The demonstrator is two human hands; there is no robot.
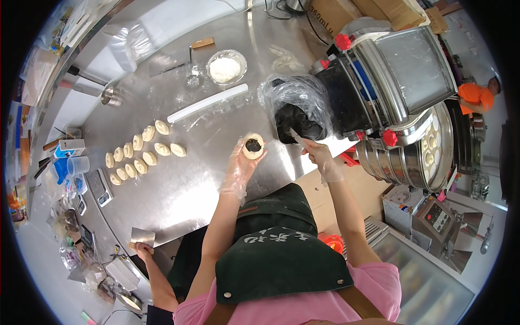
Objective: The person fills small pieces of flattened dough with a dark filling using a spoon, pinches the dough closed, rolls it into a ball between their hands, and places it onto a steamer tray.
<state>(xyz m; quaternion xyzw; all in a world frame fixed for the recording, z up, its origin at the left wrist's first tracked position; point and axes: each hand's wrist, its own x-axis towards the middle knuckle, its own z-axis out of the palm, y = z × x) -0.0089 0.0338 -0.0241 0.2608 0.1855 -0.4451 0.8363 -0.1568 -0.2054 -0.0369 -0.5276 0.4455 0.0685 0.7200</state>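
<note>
Cupping a dough round (pixel 254 155) in the gloved left hand (pixel 241 166), above the worktop (pixel 184 200), in from its near edge. Held palm up with fingers curled partway, probably to keep the dark filling (pixel 252 144) level in the hollow.

Gripping a flat spatula (pixel 297 138) in the gloved right hand (pixel 320 156), with fingers folded close around its end and blade at the dark paste (pixel 297 120); too small to judge depth of contact. Set toward the near edge, right of the dough, likely for short reach; bagged in clear plastic (pixel 309 89), perhaps against drying.

Laid toward the worktop's left end in two rough rows: pale shaped pieces (pixel 149 158), mostly apart, presumably against sticking.

Placed nearer the far edge: bowl (pixel 209 70) of white powder (pixel 226 69), white rod (pixel 208 103); apparently for elbow room.

At the near edge, toward the left end: metal scraper (pixel 142 235) in a co-worker's hand (pixel 143 248).
</note>
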